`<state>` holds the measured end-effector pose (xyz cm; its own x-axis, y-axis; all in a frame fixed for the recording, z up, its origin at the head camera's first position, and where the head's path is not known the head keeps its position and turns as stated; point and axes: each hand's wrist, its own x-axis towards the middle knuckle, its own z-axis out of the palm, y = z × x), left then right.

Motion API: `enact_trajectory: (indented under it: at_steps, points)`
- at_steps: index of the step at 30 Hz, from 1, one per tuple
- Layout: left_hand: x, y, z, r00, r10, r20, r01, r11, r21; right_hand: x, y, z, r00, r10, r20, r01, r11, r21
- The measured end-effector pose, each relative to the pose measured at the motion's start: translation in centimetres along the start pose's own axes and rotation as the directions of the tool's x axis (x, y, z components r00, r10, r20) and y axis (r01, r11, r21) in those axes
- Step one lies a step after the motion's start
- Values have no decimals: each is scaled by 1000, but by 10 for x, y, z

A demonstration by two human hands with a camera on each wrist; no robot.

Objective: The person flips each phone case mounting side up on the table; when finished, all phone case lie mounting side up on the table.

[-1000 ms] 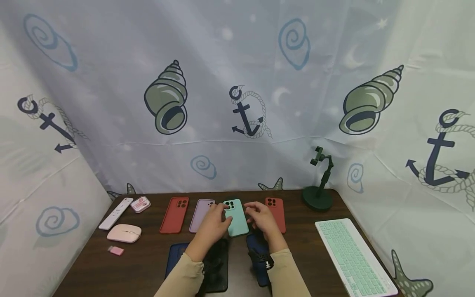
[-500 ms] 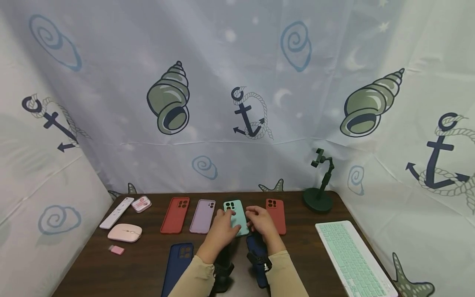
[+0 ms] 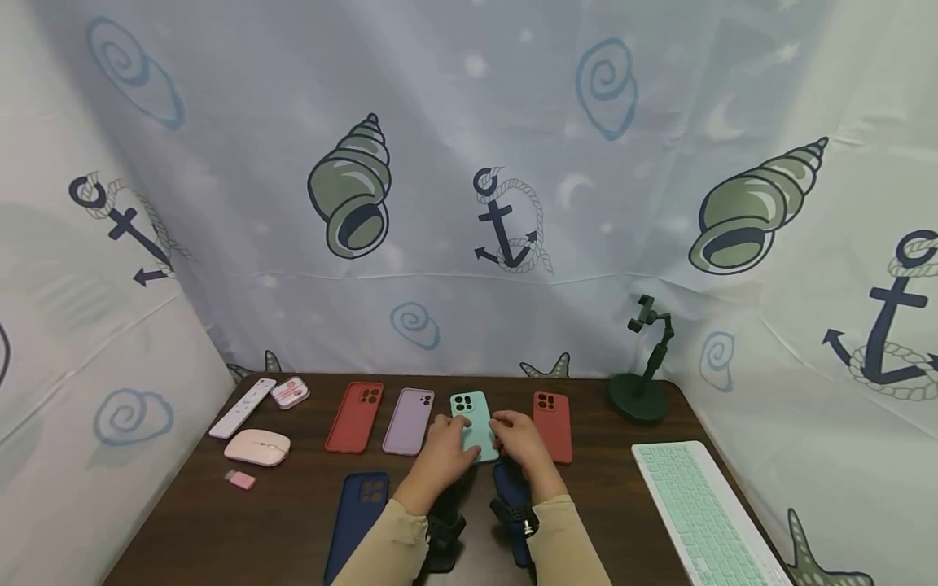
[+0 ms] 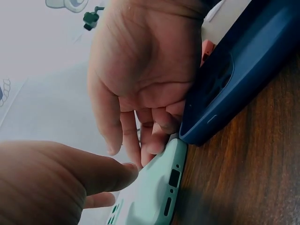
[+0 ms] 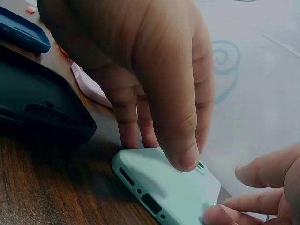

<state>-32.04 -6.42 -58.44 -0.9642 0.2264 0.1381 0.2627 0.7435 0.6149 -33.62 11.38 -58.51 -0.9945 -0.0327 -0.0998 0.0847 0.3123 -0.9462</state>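
Note:
A mint phone case (image 3: 479, 415) lies face down at the middle of the table, its camera cutouts at the far end. My left hand (image 3: 442, 452) is at its left side, the thumb (image 5: 187, 157) low over its back and the fingers by its edge. At the opposite edge is my right hand (image 3: 519, 440), its fingertips (image 4: 154, 147) close against the side. Exact contact is hard to judge. Neither hand is wrapped round the case. A navy phone case (image 3: 515, 485) lies below my right wrist, and a black phone case (image 5: 47, 93) is mostly hidden under my left wrist.
Flanking the mint case are a lilac case (image 3: 409, 423) and two red cases (image 3: 355, 419) (image 3: 553, 427). Another navy case (image 3: 355, 521) lies nearer. A remote (image 3: 243, 407), mouse (image 3: 256, 447) and pink USB stick (image 3: 240, 479) sit left; a stand (image 3: 637, 397) and keyboard (image 3: 696, 505) right.
My left hand has moved right, off the lilac case and over the mint one. My right hand has come slightly lower beside it. The head view has shifted a little.

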Motion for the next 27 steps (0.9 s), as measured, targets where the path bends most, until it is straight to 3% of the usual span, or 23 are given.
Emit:
enact_trajectory:
  at_steps: [12, 27]
  points:
    - [-4, 3, -3, 999, -27, 23, 28, 999, -21, 1, 4, -3, 999, 30, 29, -32, 998, 47]
    - [0, 6, -4, 999, -27, 35, 28, 999, -28, 4, 5, -6, 1000, 25, -5, -24, 993, 112]
